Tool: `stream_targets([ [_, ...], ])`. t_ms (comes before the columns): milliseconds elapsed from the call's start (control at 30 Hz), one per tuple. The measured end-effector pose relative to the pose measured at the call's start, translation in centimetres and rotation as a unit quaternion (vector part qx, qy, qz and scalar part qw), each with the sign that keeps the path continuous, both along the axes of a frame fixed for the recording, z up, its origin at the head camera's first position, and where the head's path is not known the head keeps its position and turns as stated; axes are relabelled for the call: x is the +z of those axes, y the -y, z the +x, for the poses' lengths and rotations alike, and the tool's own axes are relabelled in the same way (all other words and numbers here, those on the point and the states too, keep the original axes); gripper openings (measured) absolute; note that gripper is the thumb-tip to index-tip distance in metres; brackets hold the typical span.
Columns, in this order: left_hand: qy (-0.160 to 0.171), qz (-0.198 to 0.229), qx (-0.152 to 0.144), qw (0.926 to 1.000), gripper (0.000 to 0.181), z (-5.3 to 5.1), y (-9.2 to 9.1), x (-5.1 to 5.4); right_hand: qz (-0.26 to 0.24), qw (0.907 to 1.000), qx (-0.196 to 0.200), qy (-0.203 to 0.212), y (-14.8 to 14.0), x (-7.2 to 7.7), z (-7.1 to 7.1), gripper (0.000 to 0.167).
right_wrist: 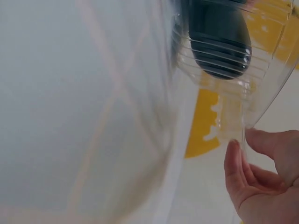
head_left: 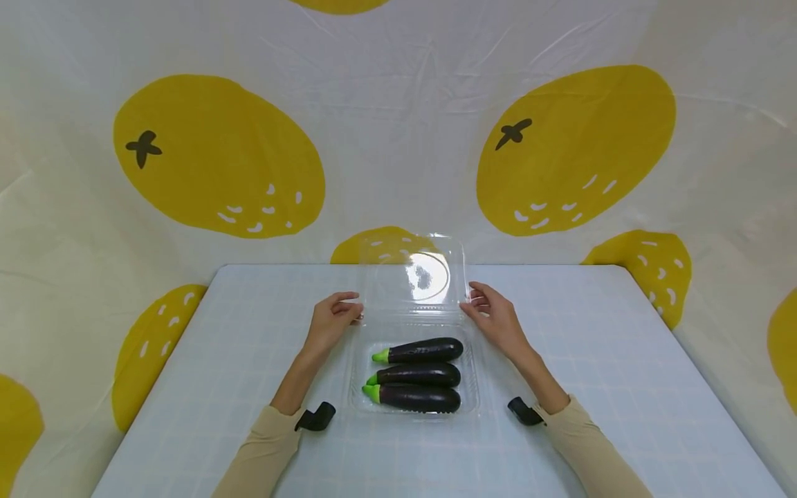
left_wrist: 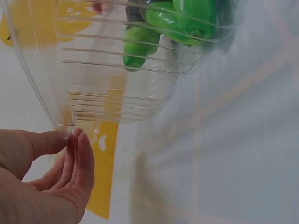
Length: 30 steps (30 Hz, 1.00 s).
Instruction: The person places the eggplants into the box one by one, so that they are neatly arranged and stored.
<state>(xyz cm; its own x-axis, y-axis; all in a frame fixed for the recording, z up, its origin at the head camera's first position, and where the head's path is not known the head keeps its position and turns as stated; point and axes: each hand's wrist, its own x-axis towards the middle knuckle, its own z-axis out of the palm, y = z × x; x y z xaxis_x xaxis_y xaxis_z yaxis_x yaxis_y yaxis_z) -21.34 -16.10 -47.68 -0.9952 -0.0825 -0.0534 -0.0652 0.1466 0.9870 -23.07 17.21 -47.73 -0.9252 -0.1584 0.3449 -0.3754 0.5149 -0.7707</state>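
Observation:
A clear plastic clamshell container lies on the table with its lid raised at the far side. Three dark purple eggplants rest side by side in the base, green stem ends to the left. My left hand pinches the clear plastic's left edge near the hinge, thumb against fingertips in the left wrist view. Opposite it, my right hand pinches the right edge between thumb and fingers. The rounded end of one eggplant shows through the ribbed wall in the right wrist view.
A pale checked cloth covers the table, whose far edge runs just behind the lid. Behind it hangs a white sheet printed with large yellow fruit. A black wrist device sits at the left cuff, another at the right.

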Motion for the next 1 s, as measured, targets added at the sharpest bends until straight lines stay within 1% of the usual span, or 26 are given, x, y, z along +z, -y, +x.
stream_targets([
  [233,-0.011,-0.003,-0.005,0.9999,0.034,-0.08,-0.02,0.18,-0.025,0.9995,0.007,-0.019,-0.19,0.19,-0.15,0.045],
  [433,-0.034,-0.001,-0.01,0.9994,0.031,-0.05,-0.05,0.08,-0.033,0.9987,0.007,-0.037,-0.4,0.05,-0.22,0.041],
  [667,-0.058,-0.004,-0.007,0.9983,0.029,0.27,-0.11,0.23,-0.041,0.9981,0.004,-0.046,-0.51,0.1,0.01,0.036],
  [800,-0.068,-0.012,0.0,0.9976,0.028,0.43,-0.13,0.41,-0.04,0.9975,0.01,-0.057,-0.53,0.17,0.12,0.042],
  [867,-0.078,-0.017,-0.002,0.9968,0.028,0.5,-0.07,0.41,-0.032,0.9972,0.011,-0.066,-0.55,0.2,0.14,0.044],
  [1000,-0.094,-0.029,-0.005,0.9952,0.027,0.54,0.05,0.33,-0.016,0.9961,0.012,-0.085,-0.63,0.24,0.2,0.042],
])
